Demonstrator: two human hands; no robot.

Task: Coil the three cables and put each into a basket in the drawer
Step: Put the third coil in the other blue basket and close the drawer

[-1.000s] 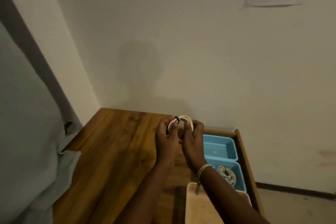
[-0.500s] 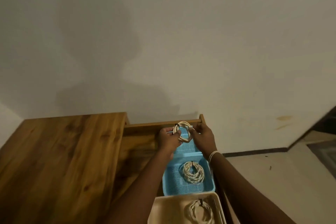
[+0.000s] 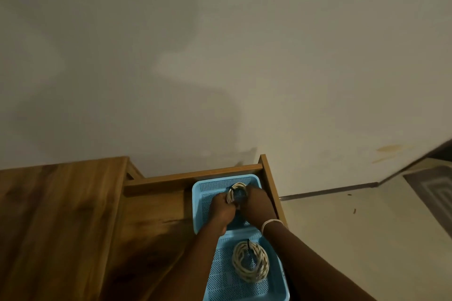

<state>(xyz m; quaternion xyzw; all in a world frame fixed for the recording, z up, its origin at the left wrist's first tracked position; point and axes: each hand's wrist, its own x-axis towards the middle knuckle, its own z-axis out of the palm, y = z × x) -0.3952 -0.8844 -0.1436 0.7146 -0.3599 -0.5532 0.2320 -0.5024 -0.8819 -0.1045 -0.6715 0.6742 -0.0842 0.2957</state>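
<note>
Both hands are low inside the far blue basket [image 3: 200, 188] of the open wooden drawer [image 3: 195, 176]. My left hand [image 3: 221, 210] and my right hand [image 3: 255, 205] together grip a small coiled cream cable [image 3: 235, 190] tied with a black band. The coil sits down within the basket walls; whether it touches the bottom is hidden by my fingers. A second coiled cream cable [image 3: 250, 265], also banded, lies in the near blue basket [image 3: 220, 286]. A white band circles my right wrist.
The wooden tabletop [image 3: 56, 215] spreads to the left of the drawer. A plain wall rises behind. To the right lie a pale floor [image 3: 342, 227] with a dark skirting line and a grey mat [image 3: 437, 190].
Both hands have lowered the coiled cable from above the drawer's back edge down into the far blue basket. The view has tilted, and the beige basket has left the frame.
</note>
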